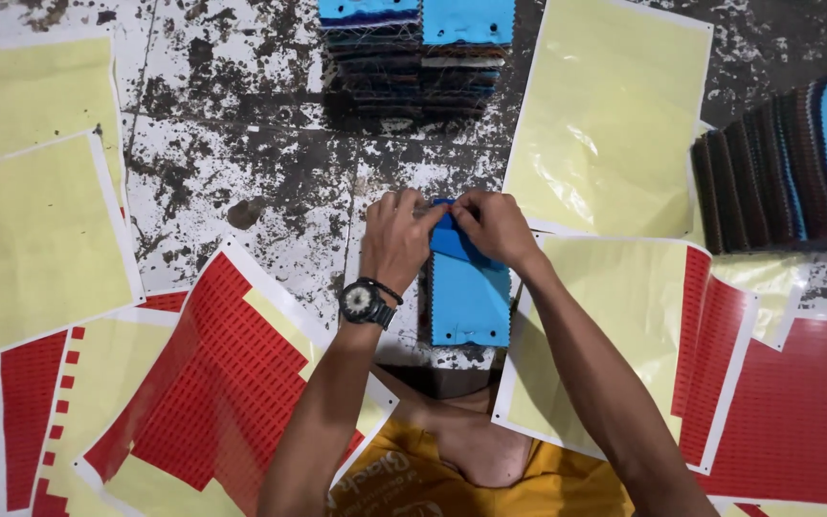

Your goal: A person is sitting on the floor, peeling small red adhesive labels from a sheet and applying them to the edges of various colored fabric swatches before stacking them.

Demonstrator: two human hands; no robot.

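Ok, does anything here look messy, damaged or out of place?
Yes. The floor is badly worn, with dark patches flaking through the white surface. The red label sheets and yellow backing sheets lie scattered and overlapping at odd angles. Both hands pinch the top edge of the blue swatch.

I log the fabric swatch (469, 292) at centre on the floor (241, 144); swatch stack (413, 57) at 12 o'clock, fanned swatches (787, 163) at 2, label sheets (232, 383) at 8.
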